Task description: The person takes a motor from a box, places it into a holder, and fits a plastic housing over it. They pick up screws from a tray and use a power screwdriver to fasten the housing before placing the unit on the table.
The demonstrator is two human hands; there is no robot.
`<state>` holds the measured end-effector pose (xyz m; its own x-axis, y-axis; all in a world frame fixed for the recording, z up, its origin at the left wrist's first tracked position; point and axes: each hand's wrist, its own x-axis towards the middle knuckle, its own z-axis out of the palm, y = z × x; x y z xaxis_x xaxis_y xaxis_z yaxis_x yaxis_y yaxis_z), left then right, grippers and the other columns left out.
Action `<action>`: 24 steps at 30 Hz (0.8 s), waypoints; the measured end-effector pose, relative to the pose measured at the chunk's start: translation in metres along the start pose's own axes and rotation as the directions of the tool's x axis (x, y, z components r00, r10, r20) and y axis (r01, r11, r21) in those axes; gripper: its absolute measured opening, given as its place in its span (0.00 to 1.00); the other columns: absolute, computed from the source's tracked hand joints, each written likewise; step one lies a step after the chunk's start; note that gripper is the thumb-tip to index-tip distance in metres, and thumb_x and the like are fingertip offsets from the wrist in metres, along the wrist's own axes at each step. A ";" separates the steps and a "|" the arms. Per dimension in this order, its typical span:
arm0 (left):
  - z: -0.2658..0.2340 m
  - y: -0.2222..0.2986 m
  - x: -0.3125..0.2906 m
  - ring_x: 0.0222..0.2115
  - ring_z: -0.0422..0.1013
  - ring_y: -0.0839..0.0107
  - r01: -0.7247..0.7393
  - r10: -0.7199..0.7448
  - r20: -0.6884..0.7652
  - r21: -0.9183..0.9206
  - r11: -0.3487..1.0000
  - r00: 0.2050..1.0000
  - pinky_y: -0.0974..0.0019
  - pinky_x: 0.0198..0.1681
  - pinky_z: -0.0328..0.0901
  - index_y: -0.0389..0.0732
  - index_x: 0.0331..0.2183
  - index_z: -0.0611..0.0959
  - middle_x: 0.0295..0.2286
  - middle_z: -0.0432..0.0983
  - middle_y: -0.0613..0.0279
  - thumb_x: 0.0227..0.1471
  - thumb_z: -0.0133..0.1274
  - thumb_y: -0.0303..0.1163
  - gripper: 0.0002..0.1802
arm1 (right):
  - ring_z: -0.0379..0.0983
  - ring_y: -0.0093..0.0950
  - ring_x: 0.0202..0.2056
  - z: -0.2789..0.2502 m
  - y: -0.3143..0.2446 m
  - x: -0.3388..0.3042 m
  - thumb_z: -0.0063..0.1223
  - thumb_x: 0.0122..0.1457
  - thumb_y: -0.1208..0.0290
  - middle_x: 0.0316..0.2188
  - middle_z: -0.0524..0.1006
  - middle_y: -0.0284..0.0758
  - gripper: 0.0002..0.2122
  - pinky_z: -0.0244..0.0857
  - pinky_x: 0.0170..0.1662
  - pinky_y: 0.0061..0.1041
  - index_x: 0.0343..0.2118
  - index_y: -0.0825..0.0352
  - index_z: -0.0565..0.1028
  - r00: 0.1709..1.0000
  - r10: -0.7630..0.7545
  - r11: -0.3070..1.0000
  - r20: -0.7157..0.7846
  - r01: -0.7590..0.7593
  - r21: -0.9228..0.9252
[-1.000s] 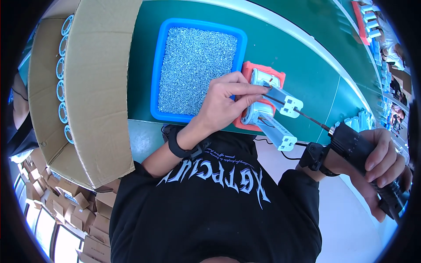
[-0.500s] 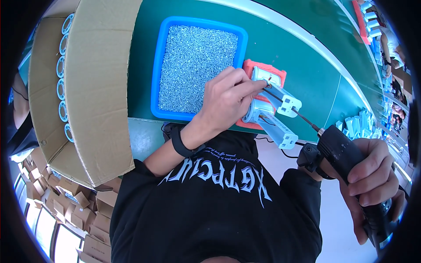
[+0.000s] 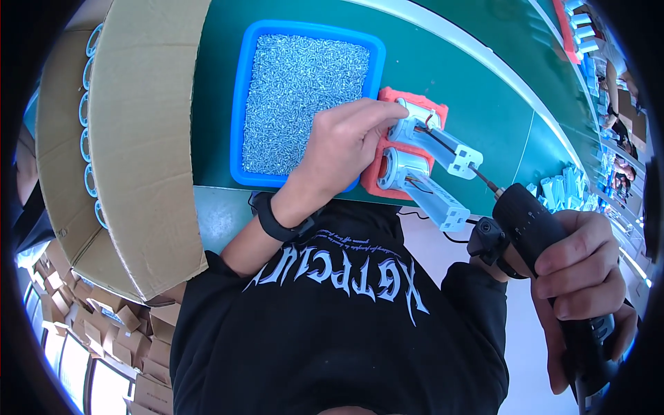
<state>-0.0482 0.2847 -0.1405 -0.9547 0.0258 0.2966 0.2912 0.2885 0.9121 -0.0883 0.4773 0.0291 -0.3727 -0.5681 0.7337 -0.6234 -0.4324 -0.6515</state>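
My right hand (image 3: 581,270) is wrapped round a black electric screwdriver (image 3: 529,221). Its long bit reaches the far end of a white plastic housing (image 3: 449,153), at a hole in the end plate. Thumb and index finger of my left hand (image 3: 342,142) pinch the round end of that same housing. Thin dark wires run along its open channel. A second white housing (image 3: 439,204) of the same shape lies nearer to me. Both sit in an orange-red foam holder (image 3: 373,181). Whether a screw is on the bit is hidden.
A blue tray (image 3: 238,104) full of small silvery screws stands left of the holder. Further left is a tall cardboard box (image 3: 149,138) with white rings along its edge. More white housings (image 3: 564,190) lie in a pile at right on the green table (image 3: 477,90). Other people sit beyond.
My left hand has moved from the wires in the middle of the far housing to its round end. The screwdriver bit stays at the end plate. The whole view has shifted slightly.
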 end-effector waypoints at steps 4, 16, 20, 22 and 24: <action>0.012 -0.006 0.003 0.24 0.75 0.63 -0.132 0.129 -0.073 -0.037 0.991 0.989 0.66 0.26 0.70 0.39 0.30 0.81 0.25 0.77 0.57 0.40 0.58 0.18 0.10 | 0.73 0.25 0.17 0.005 0.004 0.001 0.56 0.44 0.85 0.16 0.74 0.37 0.08 0.74 0.24 0.21 0.23 0.69 0.68 0.998 0.001 1.000 -0.070 -0.003 -0.031; 0.019 0.000 0.002 0.29 0.77 0.68 0.175 -0.163 0.066 -0.279 0.944 0.984 0.71 0.31 0.70 0.36 0.32 0.81 0.29 0.79 0.58 0.40 0.59 0.17 0.12 | 0.74 0.26 0.20 -0.024 0.010 0.006 0.62 0.48 0.75 0.20 0.73 0.36 0.10 0.74 0.25 0.20 0.23 0.68 0.68 0.988 0.096 0.995 0.120 -0.101 0.028; 0.022 -0.003 0.002 0.29 0.77 0.69 0.109 -0.098 0.056 -0.239 0.965 0.994 0.71 0.31 0.70 0.36 0.32 0.80 0.29 0.79 0.58 0.40 0.60 0.17 0.12 | 0.75 0.26 0.22 -0.025 0.015 0.009 0.65 0.48 0.61 0.23 0.72 0.34 0.16 0.74 0.26 0.20 0.23 0.68 0.69 0.986 0.152 0.984 0.063 -0.156 0.082; 0.021 -0.002 0.002 0.29 0.77 0.70 0.102 -0.092 0.052 -0.225 0.969 0.994 0.71 0.31 0.70 0.36 0.32 0.80 0.29 0.79 0.58 0.40 0.60 0.17 0.12 | 0.75 0.26 0.22 -0.028 0.012 0.002 0.65 0.47 0.58 0.23 0.73 0.34 0.18 0.74 0.26 0.20 0.23 0.67 0.69 0.987 0.154 0.983 0.056 -0.158 0.090; 0.021 -0.001 0.002 0.28 0.77 0.70 0.083 -0.075 0.045 -0.199 0.976 0.996 0.71 0.31 0.70 0.36 0.32 0.81 0.28 0.79 0.58 0.40 0.60 0.17 0.12 | 0.75 0.25 0.22 -0.031 0.010 -0.003 0.64 0.46 0.52 0.23 0.73 0.34 0.21 0.74 0.26 0.19 0.23 0.67 0.70 0.987 0.156 0.982 0.044 -0.160 0.102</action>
<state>-0.0515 0.3045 -0.1470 -0.9757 0.0474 0.2141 0.2177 0.0931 0.9716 -0.1147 0.4968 0.0264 -0.4351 -0.6588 0.6137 -0.4822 -0.4051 -0.7767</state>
